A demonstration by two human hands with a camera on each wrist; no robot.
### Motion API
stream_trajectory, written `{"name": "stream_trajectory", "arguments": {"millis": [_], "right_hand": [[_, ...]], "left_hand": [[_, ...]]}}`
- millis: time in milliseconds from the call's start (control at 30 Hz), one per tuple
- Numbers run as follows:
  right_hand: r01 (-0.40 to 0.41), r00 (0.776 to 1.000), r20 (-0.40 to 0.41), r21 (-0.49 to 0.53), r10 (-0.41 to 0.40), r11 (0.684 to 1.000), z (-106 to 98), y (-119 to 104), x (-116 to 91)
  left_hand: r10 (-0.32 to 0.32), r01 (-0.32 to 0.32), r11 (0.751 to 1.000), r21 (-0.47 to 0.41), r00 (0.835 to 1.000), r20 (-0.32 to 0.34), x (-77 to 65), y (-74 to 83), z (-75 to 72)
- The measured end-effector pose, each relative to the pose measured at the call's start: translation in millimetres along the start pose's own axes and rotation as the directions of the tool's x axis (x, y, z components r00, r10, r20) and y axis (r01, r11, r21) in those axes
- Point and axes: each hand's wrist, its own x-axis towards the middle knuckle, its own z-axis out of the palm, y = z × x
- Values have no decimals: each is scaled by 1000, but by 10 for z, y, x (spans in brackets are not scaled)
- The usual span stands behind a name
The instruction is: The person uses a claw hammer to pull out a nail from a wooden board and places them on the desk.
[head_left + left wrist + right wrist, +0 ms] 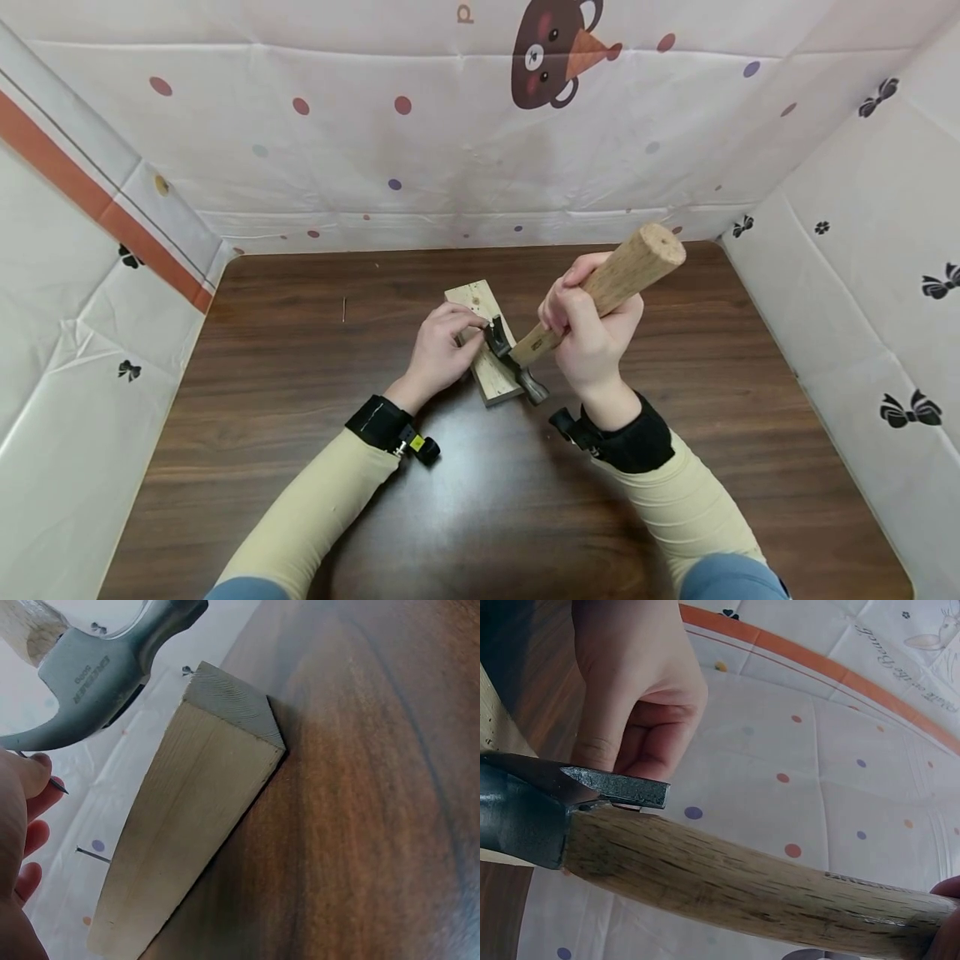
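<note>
A pale wooden block (pixel 497 382) lies at a slant on the table, with a nail (pixel 93 855) sticking out of its upper face. Beside the block my left hand (pixel 441 346) pinches another nail (pixel 58 784) between thumb and finger, its point showing beyond the fingertips. My right hand (pixel 592 329) grips a claw hammer by its wooden handle (pixel 633 271). The dark metal hammer head (pixel 97 679) hangs over the block, claw side close to the left fingers and striking face towards the near end. Whether the claw touches the pinched nail I cannot tell.
A dark brown wooden table (pixel 300 467) stretches under both arms. On its far left side lies a thin nail-like piece (pixel 344 309). White patterned sheets (pixel 337 142) rise behind the table and on both sides. Each wrist wears a black strap with a small camera.
</note>
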Motion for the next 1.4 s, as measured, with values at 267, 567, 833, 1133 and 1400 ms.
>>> {"name": "stream_trajectory", "arguments": {"millis": [267, 567, 833, 1133, 1400], "right_hand": [[-17, 1000, 12, -5, 17, 1000, -17, 28, -23], [-8, 1000, 21, -10, 8, 1000, -19, 34, -28], [-10, 1000, 20, -14, 10, 1000, -15, 33, -37], [1, 1000, 28, -17, -1, 1000, -7, 23, -40], [-7, 1000, 31, -9, 7, 1000, 1, 31, -50]], "left_hand": [[-10, 9, 1000, -16, 997, -72, 28, -8, -72], [-113, 113, 994, -6, 980, -163, -28, -124, -292], [-275, 281, 960, -9, 930, -242, -124, -287, -571], [-534, 571, 812, 121, 811, -240, -186, -523, -908], [-668, 693, 642, 326, 715, -205, -177, -760, -1118]]}}
